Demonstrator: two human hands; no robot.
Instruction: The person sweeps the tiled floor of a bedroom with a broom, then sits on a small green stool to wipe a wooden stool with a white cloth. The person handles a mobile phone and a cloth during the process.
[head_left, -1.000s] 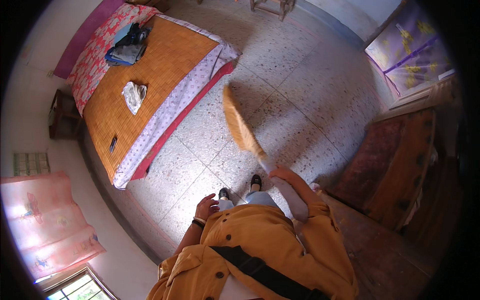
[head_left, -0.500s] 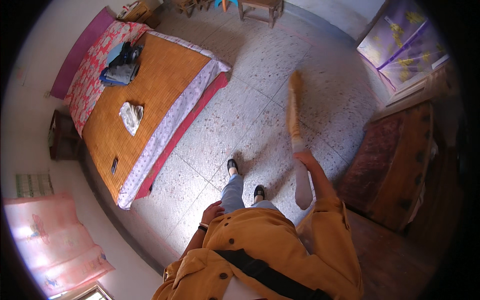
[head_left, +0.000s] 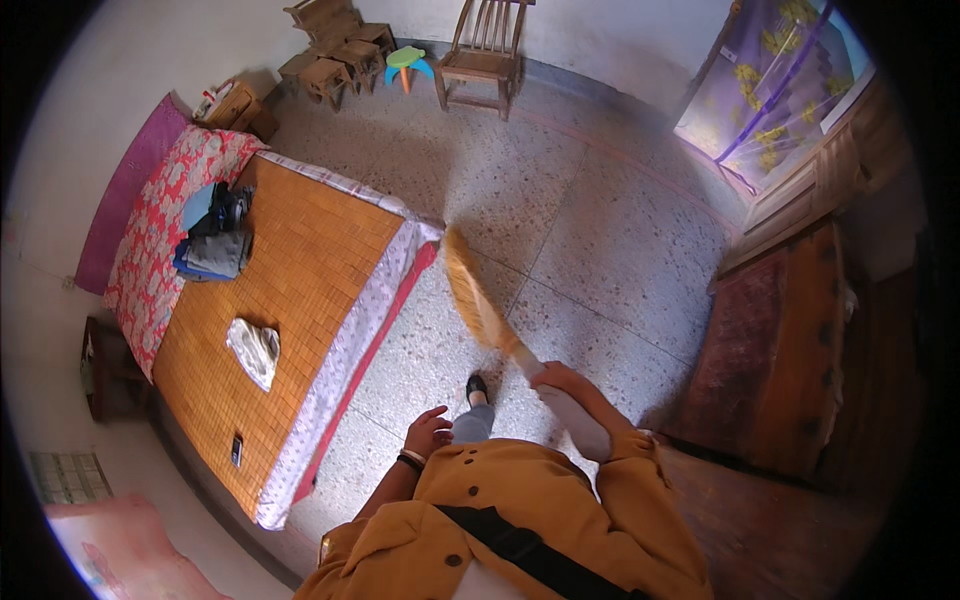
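My right hand point(head_left: 562, 380) is wrapped round the pale, thick handle of a short straw broom point(head_left: 474, 300). The broom slants up and to the left, its tan bristle end near the foot corner of the bed point(head_left: 330, 390). From this view I cannot tell whether the bristles touch the floor or the bed edge. In front of my body, my left hand point(head_left: 428, 432) hangs with nothing in it, fingers a little apart and bent. A black shoe point(head_left: 477, 388) shows just ahead of it on the speckled floor.
On the bed's bamboo mat lie folded clothes point(head_left: 218, 240), a white cloth point(head_left: 255, 350) and a phone point(head_left: 237, 450). A wooden chair point(head_left: 480, 65), a green-topped stool point(head_left: 405, 57) and small wooden stools point(head_left: 328, 75) line the far wall. A wooden cabinet point(head_left: 765, 350) stands right; a purple curtain point(head_left: 770, 90) hangs beyond.
The broom's bristle end has swung left from the open floor toward the bed corner, with my right hand moving left. I have stepped forward, and the far chairs show more fully.
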